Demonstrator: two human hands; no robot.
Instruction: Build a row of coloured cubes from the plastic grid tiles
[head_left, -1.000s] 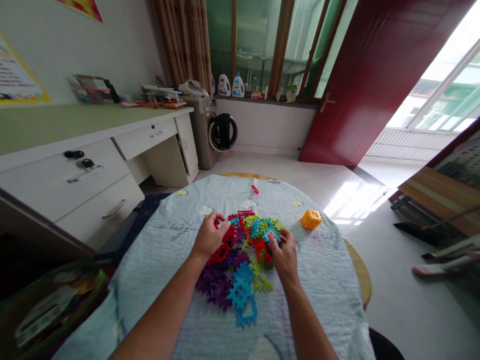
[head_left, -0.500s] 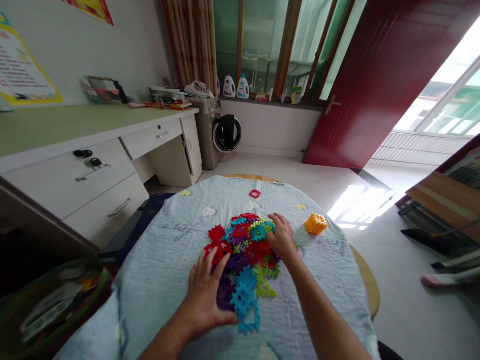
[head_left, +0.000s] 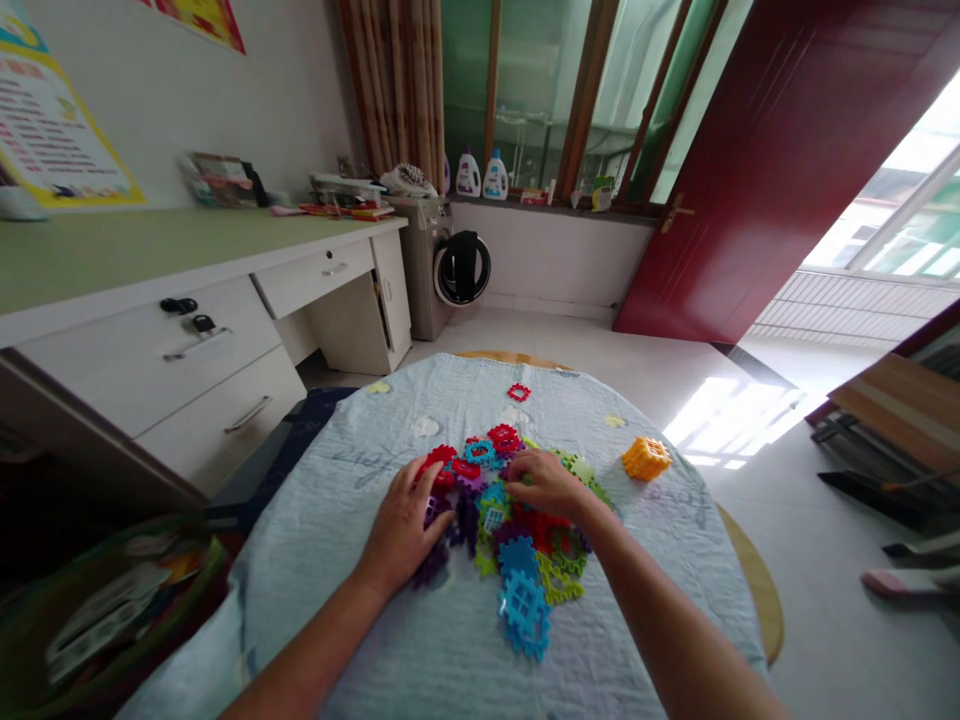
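A loose pile of flat, notched plastic pieces in red, blue, purple and green lies on a cloth-covered round table [head_left: 337,580]. My left hand [head_left: 409,515] rests at the pile's left side with its fingers spread, touching red pieces [head_left: 441,458] and purple ones. On top of the pile, my right hand [head_left: 551,485] has its fingers bent down among the pieces; its fingertips are partly hidden. Blue pieces [head_left: 525,605] extend toward me. An orange block [head_left: 646,458] made of such pieces sits at the right, and a single red frame [head_left: 518,393] lies beyond the pile.
A white desk [head_left: 300,240] stands at the left, with a bag of items [head_left: 112,610] below it. Behind the table are a washing machine [head_left: 427,270] with its door open and a red door [head_left: 735,170]. A wooden stool edge [head_left: 750,580] shows at the right.
The pile has spread out, with blue and green pieces shifted right. My left hand has moved forward, and my right hand has moved slightly toward the pile's middle. The view has shifted a little.
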